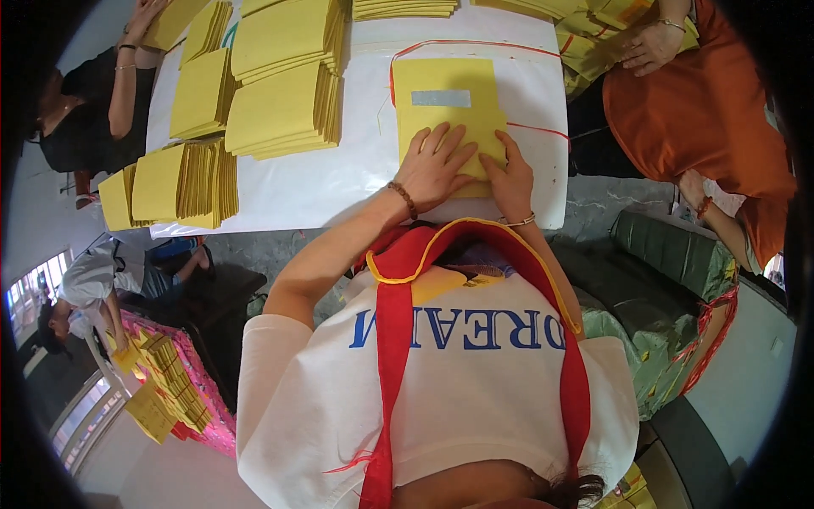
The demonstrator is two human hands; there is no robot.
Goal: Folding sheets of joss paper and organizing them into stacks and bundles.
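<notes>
A yellow paper packet [466, 76] with a silver-grey strip lies on the white-covered table [297, 191] in front of me. Across its lower left part my left hand [434, 170] rests flat, fingers spread. My right hand [510, 176] is at its lower right edge, thumb on the paper and fingers along the side, apart from each other. Neither hand grips the packet; both only touch it. Whether one sheet or several lie under my hands is hard to see. A red string [475, 41] runs on the table behind the packet and out to its right.
Stacks of folded yellow paper [280, 110] cover the table's left side, with more along the far edge. A person in orange [704, 110] works at the right, another in black [89, 127] at the left. Green wrapped bundles [670, 254] stand right of me.
</notes>
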